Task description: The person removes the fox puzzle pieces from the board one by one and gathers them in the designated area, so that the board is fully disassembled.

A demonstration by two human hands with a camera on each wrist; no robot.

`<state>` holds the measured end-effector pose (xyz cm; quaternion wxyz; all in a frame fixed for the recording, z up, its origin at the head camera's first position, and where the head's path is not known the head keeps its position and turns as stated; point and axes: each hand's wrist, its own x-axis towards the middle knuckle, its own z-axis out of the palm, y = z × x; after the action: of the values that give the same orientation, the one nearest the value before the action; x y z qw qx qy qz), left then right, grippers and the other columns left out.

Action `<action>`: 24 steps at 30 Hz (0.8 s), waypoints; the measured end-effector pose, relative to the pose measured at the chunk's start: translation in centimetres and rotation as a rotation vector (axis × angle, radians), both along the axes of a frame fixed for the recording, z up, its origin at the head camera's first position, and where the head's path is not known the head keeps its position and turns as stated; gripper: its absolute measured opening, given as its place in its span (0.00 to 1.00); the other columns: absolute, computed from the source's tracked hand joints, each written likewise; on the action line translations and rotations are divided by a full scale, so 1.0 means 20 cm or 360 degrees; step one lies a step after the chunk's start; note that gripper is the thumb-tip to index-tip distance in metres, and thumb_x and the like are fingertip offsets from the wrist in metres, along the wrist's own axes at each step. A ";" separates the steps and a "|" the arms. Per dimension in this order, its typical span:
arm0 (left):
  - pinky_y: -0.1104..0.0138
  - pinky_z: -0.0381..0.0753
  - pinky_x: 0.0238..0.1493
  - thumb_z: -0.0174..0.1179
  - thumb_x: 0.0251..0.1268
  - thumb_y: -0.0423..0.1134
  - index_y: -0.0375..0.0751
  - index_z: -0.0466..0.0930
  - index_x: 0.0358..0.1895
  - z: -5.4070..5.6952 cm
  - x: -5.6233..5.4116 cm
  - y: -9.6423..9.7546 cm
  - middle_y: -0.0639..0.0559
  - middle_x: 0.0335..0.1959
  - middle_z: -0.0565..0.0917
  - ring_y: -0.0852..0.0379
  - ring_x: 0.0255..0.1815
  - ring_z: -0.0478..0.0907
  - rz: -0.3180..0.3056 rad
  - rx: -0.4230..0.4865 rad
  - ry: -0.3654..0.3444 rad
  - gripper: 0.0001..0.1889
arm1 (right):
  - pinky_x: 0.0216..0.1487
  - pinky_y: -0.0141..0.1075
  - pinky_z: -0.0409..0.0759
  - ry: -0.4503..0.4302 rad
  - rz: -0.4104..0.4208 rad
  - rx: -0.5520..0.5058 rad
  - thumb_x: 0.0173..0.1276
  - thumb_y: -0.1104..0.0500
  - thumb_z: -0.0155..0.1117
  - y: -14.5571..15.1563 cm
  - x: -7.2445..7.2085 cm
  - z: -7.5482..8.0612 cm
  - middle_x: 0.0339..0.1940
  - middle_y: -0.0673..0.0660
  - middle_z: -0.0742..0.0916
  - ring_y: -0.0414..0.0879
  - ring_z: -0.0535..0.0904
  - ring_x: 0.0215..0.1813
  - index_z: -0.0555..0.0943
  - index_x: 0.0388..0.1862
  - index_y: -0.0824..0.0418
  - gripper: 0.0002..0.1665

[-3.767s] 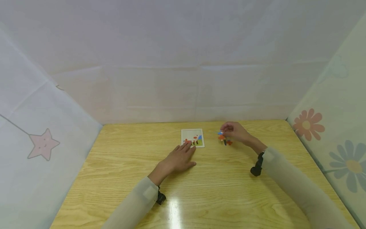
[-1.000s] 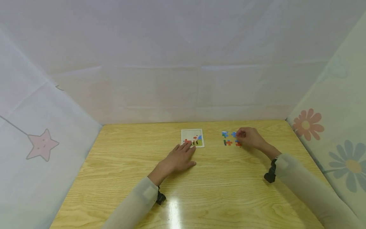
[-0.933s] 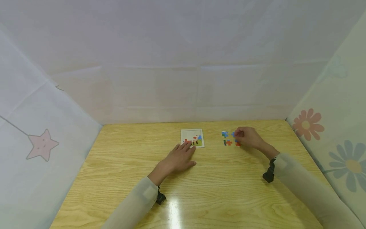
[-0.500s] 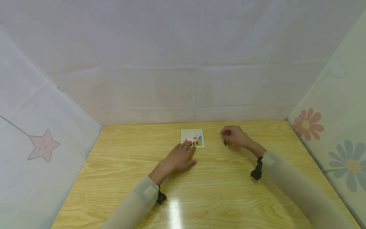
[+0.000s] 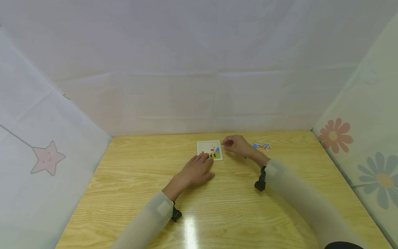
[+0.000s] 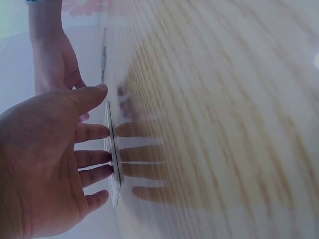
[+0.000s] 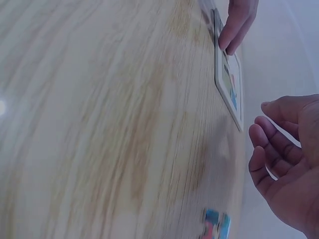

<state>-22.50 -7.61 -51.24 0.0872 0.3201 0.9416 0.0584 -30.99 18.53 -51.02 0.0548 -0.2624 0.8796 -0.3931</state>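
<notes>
Rested straight, spread fingers of the left hand (image 5: 196, 172) on the near edge of the puzzle board (image 5: 207, 145), laid flat on the wooden table (image 5: 230, 207). Held the right hand (image 5: 238, 146) just beside the board's right edge, fingers loosely curved, thumb apart. Had jigsaw pieces (image 5: 262, 147) lying farther right.

This is a small screened-off table booth, though the pictures do not tell whether it stands in a home, a studio or elsewhere. A pale, creased backdrop sheet (image 5: 174, 69) rises behind the far edge of a wood-grain tabletop (image 5: 242, 207). A left side panel (image 5: 28, 97) bears a smiling pink star (image 5: 48, 158); a right side panel (image 5: 367, 107) carries a red flower (image 5: 333, 135) and a blue-grey flower (image 5: 384, 180), nursery-style prints.
</notes>
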 end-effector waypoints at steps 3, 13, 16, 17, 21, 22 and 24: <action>0.46 0.56 0.84 0.52 0.83 0.60 0.46 0.67 0.81 -0.01 0.00 0.00 0.41 0.84 0.61 0.44 0.85 0.56 -0.0003 -0.0006 0.0007 0.33 | 0.52 0.44 0.86 -0.0038 0.0023 0.0002 0.74 0.69 0.66 -0.05 -0.02 -0.01 0.46 0.60 0.90 0.52 0.86 0.48 0.87 0.54 0.69 0.12; 0.45 0.55 0.84 0.52 0.83 0.60 0.43 0.64 0.82 0.01 0.02 0.01 0.40 0.85 0.58 0.41 0.86 0.54 0.0004 0.0017 0.0019 0.36 | 0.58 0.48 0.86 -0.0017 0.0043 0.0106 0.74 0.67 0.68 -0.14 -0.07 -0.05 0.53 0.63 0.89 0.56 0.87 0.54 0.85 0.59 0.70 0.17; 0.45 0.54 0.84 0.51 0.83 0.60 0.42 0.61 0.84 0.01 0.02 0.02 0.39 0.86 0.56 0.40 0.87 0.52 -0.0009 -0.0009 0.0028 0.37 | 0.58 0.48 0.85 0.0008 0.0048 0.0135 0.72 0.68 0.68 -0.15 -0.07 -0.06 0.53 0.63 0.89 0.55 0.86 0.53 0.85 0.59 0.70 0.18; 0.45 0.54 0.84 0.51 0.83 0.60 0.42 0.60 0.84 0.01 0.02 0.02 0.39 0.86 0.56 0.39 0.87 0.52 -0.0014 -0.0021 0.0032 0.38 | 0.57 0.48 0.85 0.0004 0.0046 0.0141 0.72 0.68 0.68 -0.15 -0.07 -0.06 0.52 0.63 0.89 0.55 0.85 0.53 0.85 0.59 0.70 0.18; 0.45 0.55 0.84 0.51 0.83 0.61 0.40 0.59 0.85 0.00 0.02 0.03 0.38 0.86 0.55 0.38 0.87 0.51 -0.0038 -0.0046 0.0054 0.39 | 0.57 0.49 0.84 -0.0011 0.0039 0.0201 0.73 0.67 0.69 -0.17 -0.08 -0.07 0.53 0.62 0.89 0.55 0.84 0.53 0.86 0.59 0.68 0.17; 0.45 0.55 0.84 0.51 0.83 0.61 0.40 0.58 0.85 0.00 0.02 0.03 0.38 0.86 0.55 0.38 0.87 0.52 -0.0041 -0.0049 0.0057 0.39 | 0.57 0.48 0.84 -0.0011 0.0038 0.0219 0.73 0.67 0.69 -0.18 -0.08 -0.07 0.53 0.62 0.89 0.54 0.84 0.53 0.86 0.59 0.68 0.17; 0.46 0.56 0.84 0.52 0.83 0.60 0.39 0.59 0.84 0.00 0.02 0.03 0.38 0.86 0.55 0.38 0.86 0.53 -0.0047 -0.0055 0.0067 0.39 | 0.57 0.48 0.84 -0.0008 0.0044 0.0257 0.74 0.66 0.70 -0.19 -0.08 -0.08 0.53 0.61 0.88 0.54 0.84 0.54 0.87 0.59 0.67 0.16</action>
<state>-22.18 -6.96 -51.33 0.0738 0.3335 0.9392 0.0341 -32.65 14.72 -52.53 0.0834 -0.2684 0.9045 -0.3208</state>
